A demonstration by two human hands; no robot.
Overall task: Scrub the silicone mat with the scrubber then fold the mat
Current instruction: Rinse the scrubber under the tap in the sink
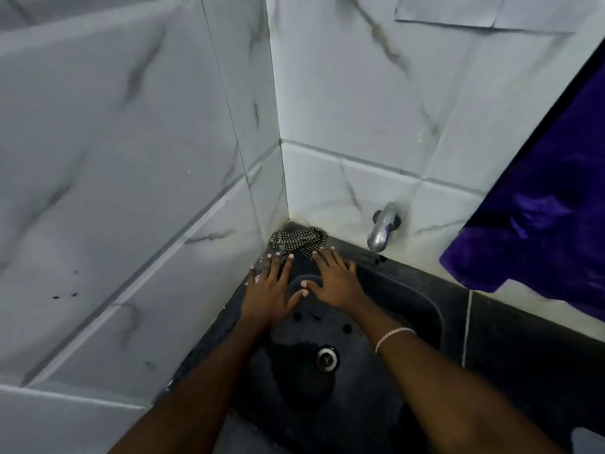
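Observation:
Both of my hands lie flat with fingers spread at the far left corner of a black sink (422,309). My left hand (271,290) and my right hand (335,280) rest side by side, thumbs almost touching. Under them is a dark sheet with a rounded edge (304,326), likely the silicone mat, hard to tell apart from the black basin. A black-and-white checkered scrubber (296,239) sits crumpled in the corner just beyond my fingertips. Neither hand grips anything.
A chrome tap (381,231) sticks out of the back wall to the right of my hands. The sink drain (326,358) lies between my forearms. A purple cloth (540,208) hangs at the right. White marble tile walls close in at the left and back.

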